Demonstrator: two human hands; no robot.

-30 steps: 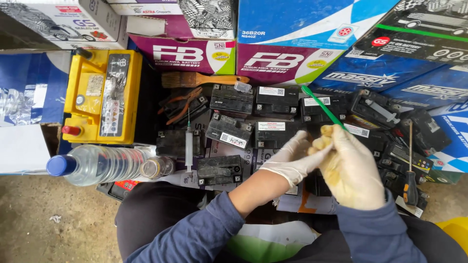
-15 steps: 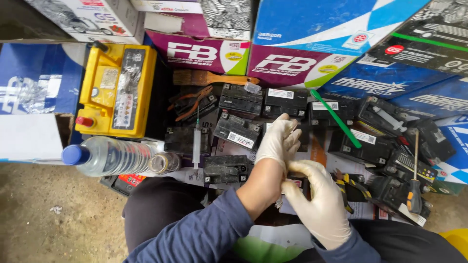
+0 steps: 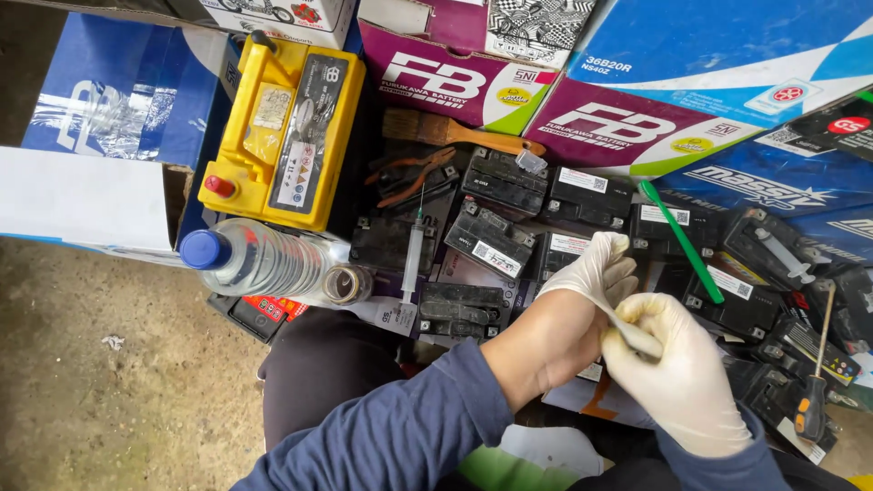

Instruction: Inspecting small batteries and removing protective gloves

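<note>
Glove (image 3: 591, 273) cuff, apparently half on the left hand (image 3: 587, 286), pinched by the right hand (image 3: 677, 377); pull evenly.

Dirty concrete floor (image 3: 118, 400) carries black batteries (image 3: 491, 238) (closely packed); a yellow battery (image 3: 286, 127); cardboard boxes (image 3: 637, 127).

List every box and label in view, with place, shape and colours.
Blue carton: far left, open flap, white side.
Purple cartons: top centre, flat, with white and green patches.
Blue-and-white carton: top right.
Yellow battery: upper left, black top panel, pale stickers.
Small black batteries: centre, white rectangular labels.
</note>
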